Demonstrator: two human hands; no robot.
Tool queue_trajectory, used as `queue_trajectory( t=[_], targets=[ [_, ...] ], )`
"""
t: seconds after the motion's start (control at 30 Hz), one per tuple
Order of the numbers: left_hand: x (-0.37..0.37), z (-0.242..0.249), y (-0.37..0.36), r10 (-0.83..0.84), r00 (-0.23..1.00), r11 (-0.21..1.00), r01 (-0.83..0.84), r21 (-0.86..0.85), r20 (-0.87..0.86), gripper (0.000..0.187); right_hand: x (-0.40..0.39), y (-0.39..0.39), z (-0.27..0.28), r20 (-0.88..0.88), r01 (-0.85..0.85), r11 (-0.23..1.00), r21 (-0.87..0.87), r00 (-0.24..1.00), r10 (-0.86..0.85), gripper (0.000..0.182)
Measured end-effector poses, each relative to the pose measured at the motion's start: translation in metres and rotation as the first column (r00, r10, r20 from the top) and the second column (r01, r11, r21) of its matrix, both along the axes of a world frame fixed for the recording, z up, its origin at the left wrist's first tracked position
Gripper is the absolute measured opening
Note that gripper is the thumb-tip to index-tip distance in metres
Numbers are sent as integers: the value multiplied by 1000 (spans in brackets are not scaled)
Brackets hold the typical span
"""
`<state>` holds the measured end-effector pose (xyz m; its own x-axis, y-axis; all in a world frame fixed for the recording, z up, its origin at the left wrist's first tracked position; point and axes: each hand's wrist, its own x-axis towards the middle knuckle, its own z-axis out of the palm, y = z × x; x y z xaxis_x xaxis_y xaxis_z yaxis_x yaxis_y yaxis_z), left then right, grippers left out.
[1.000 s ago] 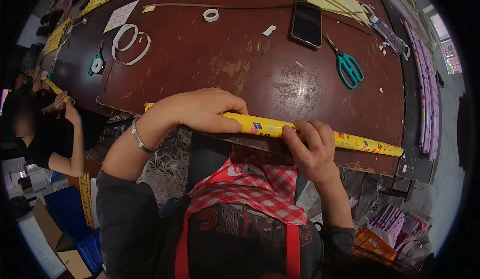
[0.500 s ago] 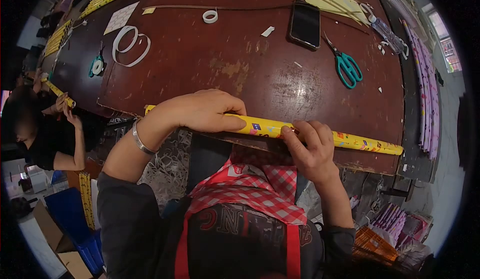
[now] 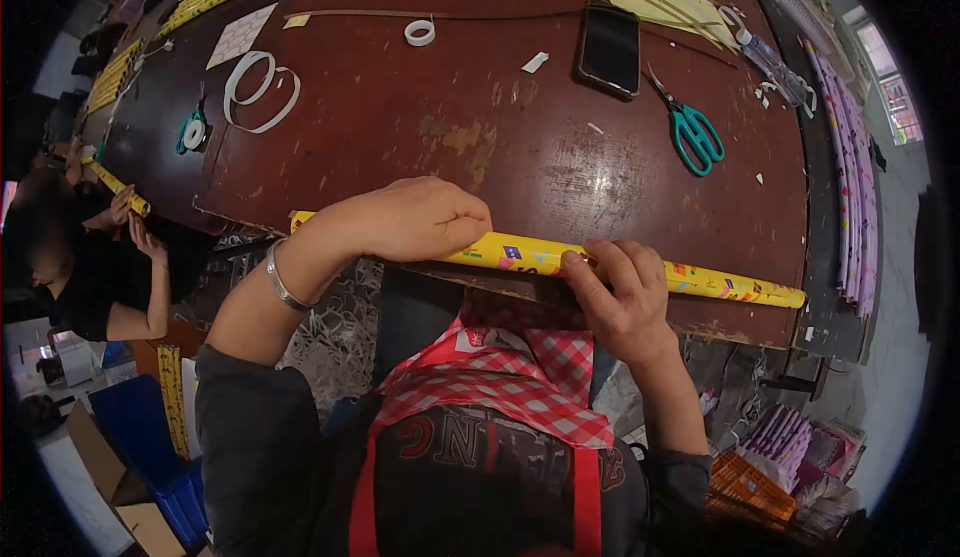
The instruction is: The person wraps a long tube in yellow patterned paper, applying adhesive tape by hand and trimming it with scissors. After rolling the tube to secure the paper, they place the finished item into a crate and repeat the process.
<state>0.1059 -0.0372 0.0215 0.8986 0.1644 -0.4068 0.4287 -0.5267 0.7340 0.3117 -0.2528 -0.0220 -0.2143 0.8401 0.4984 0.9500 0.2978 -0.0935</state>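
Observation:
A long yellow roll of patterned wrapping paper [image 3: 738, 288] lies along the near edge of the table, tilted slightly down to the right. My left hand [image 3: 425, 220] is closed over its left part, back of the hand up, with the fingertips hidden. Farther right, my right hand [image 3: 625, 292] grips the roll between thumb and bent fingers. A short printed stretch of paper shows between both hands. The roll's right end sticks out well past my right hand.
On the brown table [image 3: 380, 87] lie a phone [image 3: 609, 49], teal scissors [image 3: 695, 137], a tape roll [image 3: 420, 32] and a white strip loop [image 3: 262, 97]. Purple rolls [image 3: 845, 177] stand along the right side. A co-worker [image 3: 90, 247] handles another yellow roll at left.
My left thumb has drawn in closer to its fingers on the roll. My right hand and the roll stay almost where they were.

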Motion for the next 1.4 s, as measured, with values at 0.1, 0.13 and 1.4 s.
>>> queue_trajectory(
  t=[0.1,0.13,1.4],
  targets=[
    [1,6,1,5,999,999,-8,-45,-54,30,-1,1,2,7,1,1000,-2,1000,-1,44],
    [0,5,1,7,999,999,-9,-45,-52,30,-3,0,3,10,10,1000,-11,1000,-9,44],
    [-3,-7,2,-62,993,998,62,3,101,38,-43,46,-6,-49,-193,977,91,979,198,36]
  ],
)
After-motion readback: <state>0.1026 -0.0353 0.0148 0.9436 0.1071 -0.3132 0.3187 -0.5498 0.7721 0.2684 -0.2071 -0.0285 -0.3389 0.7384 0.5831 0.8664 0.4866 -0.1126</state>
